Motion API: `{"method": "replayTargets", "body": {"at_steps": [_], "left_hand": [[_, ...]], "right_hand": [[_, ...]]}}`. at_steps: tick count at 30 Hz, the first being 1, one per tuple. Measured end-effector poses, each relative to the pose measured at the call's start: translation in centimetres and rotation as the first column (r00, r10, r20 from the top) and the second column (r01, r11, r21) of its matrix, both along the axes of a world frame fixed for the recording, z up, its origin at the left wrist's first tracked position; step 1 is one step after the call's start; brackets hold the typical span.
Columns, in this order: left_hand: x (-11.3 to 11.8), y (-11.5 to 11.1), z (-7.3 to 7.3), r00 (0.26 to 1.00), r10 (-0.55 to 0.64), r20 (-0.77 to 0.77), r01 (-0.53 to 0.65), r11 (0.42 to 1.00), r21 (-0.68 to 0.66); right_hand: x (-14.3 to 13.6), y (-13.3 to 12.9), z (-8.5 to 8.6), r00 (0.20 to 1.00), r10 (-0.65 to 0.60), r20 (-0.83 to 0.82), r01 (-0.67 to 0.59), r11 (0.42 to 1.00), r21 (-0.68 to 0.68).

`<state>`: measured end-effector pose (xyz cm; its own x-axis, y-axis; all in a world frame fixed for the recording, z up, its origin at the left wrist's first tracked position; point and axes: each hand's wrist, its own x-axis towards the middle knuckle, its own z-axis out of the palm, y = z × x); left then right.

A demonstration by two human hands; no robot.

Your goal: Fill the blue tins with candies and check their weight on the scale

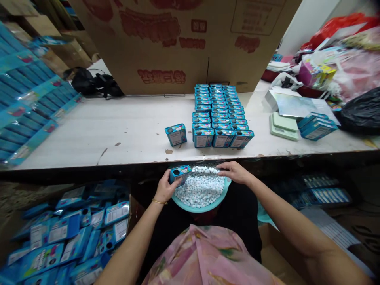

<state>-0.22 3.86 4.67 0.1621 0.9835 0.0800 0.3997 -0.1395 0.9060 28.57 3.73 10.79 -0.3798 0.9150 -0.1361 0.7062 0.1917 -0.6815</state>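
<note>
My left hand (165, 187) is wrapped round a small blue box (179, 172) with a dark round hole in its top. The box is tilted over the left rim of a light turquoise bowl (199, 209). Small white pellets (204, 189) fill the bowl, which rests on my lap. My right hand (234, 172) is at the bowl's far right side, its fingers stretched out and apart over the pellets. A brighter heap of pellets lies beside those fingertips; whether anything carries it, I cannot tell.
On the white table (142, 130) stand a single blue box (176, 135) and rows of similar boxes (219, 114). A large carton (190, 47) rises behind. Right are a pale green scale (284, 126) and bags. Loose boxes (71, 233) fill a carton at lower left; packed boxes (26, 91) stand above.
</note>
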Motion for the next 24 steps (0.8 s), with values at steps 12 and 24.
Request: {"method": "replayTargets", "body": {"at_steps": [12,24], "left_hand": [[2.2,-0.4,-0.9,0.982,-0.110,-0.151,0.131,0.982,0.140],[0.3,-0.3,-1.4,0.963,0.093,0.255,-0.044,0.980,-0.193]], "right_hand": [[-6.6,-0.2,8.6,0.752,0.187,0.632,-0.246,0.969,0.006],[0.2,-2.5,3.0,0.739,0.055,0.671,-0.055,0.998,-0.022]]}}
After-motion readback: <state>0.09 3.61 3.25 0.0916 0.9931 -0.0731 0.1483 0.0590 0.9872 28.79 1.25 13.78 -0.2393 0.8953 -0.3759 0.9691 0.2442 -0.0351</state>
